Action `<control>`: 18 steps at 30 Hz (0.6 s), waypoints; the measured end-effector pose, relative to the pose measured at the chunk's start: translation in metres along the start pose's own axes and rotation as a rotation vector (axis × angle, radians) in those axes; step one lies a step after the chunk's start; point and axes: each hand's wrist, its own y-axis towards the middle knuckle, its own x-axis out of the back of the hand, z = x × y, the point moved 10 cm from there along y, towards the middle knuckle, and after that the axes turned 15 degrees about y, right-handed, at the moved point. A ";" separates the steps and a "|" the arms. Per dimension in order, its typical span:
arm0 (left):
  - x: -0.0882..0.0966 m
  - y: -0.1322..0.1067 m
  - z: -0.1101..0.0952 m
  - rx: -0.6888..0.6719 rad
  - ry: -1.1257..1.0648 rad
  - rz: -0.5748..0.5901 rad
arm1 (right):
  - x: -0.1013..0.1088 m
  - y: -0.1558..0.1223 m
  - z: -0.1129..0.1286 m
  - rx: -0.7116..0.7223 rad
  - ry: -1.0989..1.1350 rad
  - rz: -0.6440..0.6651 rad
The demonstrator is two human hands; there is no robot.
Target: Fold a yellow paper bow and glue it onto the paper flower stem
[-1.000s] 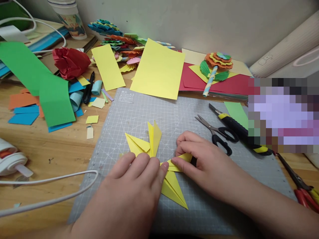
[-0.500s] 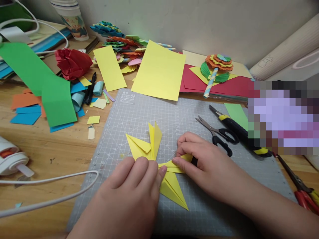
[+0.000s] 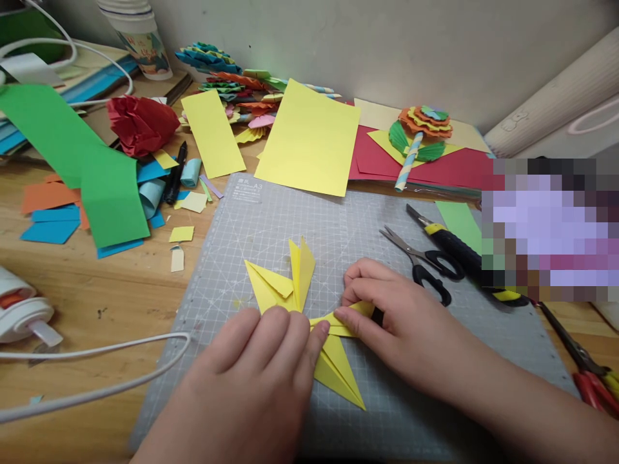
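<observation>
On a grey gridded cutting mat, the right hand pinches one point of the folded yellow paper star, the left hand covers its middle, grip unclear, and a white picture-printed cup stands at back left, contents hidden.

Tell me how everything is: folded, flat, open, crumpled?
Pointed yellow paper: folded, held by left hand and right hand
Black-handled scissors: slightly open
Red-handled scissors: can't tell
Large yellow sheet: unfolded
Red paper bundle: crumpled
Dark green paper: bent
Cutting mat: flat
Orange paper flower: lying down
</observation>
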 end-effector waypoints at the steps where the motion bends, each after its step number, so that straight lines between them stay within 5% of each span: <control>1: -0.001 0.000 0.000 -0.008 0.003 -0.017 | 0.000 0.000 0.000 0.001 0.000 -0.002; 5: -0.001 -0.001 -0.001 -0.019 0.017 -0.101 | 0.001 0.000 0.001 0.001 0.011 -0.005; 12: -0.009 0.006 0.001 -0.023 -0.028 0.002 | 0.002 -0.002 0.004 0.037 -0.020 -0.022; 18: -0.006 0.007 0.000 -0.038 -0.067 0.008 | 0.018 -0.032 0.048 0.366 -0.359 -0.258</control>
